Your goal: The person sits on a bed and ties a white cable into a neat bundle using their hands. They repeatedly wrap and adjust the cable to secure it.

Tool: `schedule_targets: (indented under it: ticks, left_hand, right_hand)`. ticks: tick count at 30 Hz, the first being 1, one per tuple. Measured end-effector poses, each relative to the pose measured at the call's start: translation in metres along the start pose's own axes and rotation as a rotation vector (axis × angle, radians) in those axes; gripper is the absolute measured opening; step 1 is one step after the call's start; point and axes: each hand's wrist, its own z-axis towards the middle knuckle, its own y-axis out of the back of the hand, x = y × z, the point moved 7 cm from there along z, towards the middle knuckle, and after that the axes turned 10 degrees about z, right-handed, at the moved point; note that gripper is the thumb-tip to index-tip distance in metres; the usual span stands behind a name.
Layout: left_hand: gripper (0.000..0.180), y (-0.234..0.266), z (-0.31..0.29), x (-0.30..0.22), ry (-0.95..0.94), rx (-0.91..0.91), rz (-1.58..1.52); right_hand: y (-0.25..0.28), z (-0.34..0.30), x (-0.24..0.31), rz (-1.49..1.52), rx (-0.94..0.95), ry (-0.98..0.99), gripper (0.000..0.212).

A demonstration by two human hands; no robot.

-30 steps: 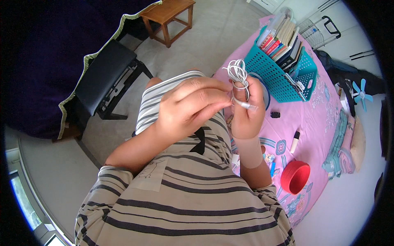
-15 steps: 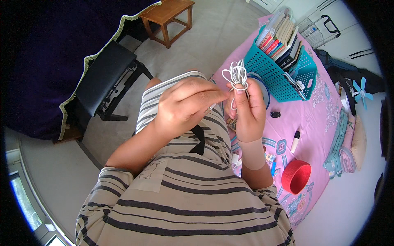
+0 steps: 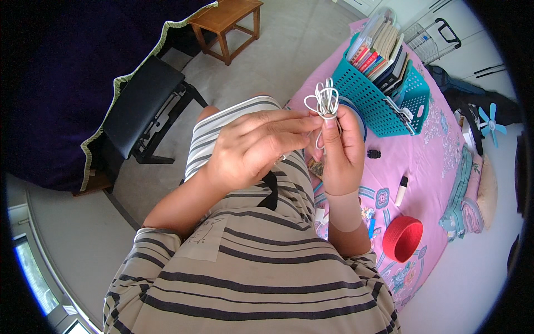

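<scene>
A white cable [image 3: 326, 96], gathered into a loose bundle of loops, stands up from my right hand [image 3: 343, 158]. That hand is closed, its thumb and fingers pinching the bundle at its lower part, where a turn of cable runs around it. My left hand [image 3: 250, 146] reaches across from the left with its fingertips pressed together against the cable, beside the right thumb. A short white end [image 3: 281, 158] shows below the left fingers; how it runs inside the hand is hidden.
On the pink bedspread [image 3: 431, 178] are a teal basket [image 3: 356, 83] of books, a red woven basket [image 3: 401, 239], a black-capped bottle [image 3: 401, 191] and a small black object [image 3: 374, 153]. A black bench [image 3: 147, 106] and wooden stool [image 3: 225, 15] stand left.
My left fingertips have moved right and slightly up onto the cable at the right thumb. The bundle and right hand have shifted slightly right.
</scene>
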Motion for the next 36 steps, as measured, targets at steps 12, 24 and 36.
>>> schedule_targets:
  ticks: [12,24,36]
  left_hand:
    - [0.015,-0.010,0.004,0.006,0.329,0.022,-0.408]
    - [0.016,0.006,0.001,-0.004,0.125,0.092,-0.337]
    - [0.019,0.013,0.014,-0.015,0.139,0.130,-0.400]
  right_hand:
    - [0.000,-0.001,0.011,-0.380,-0.017,0.277,0.021]
    - [-0.001,-0.003,0.011,0.059,0.059,-0.004,0.021]
    - [-0.002,-0.008,0.021,-0.212,-0.008,0.124,0.019]
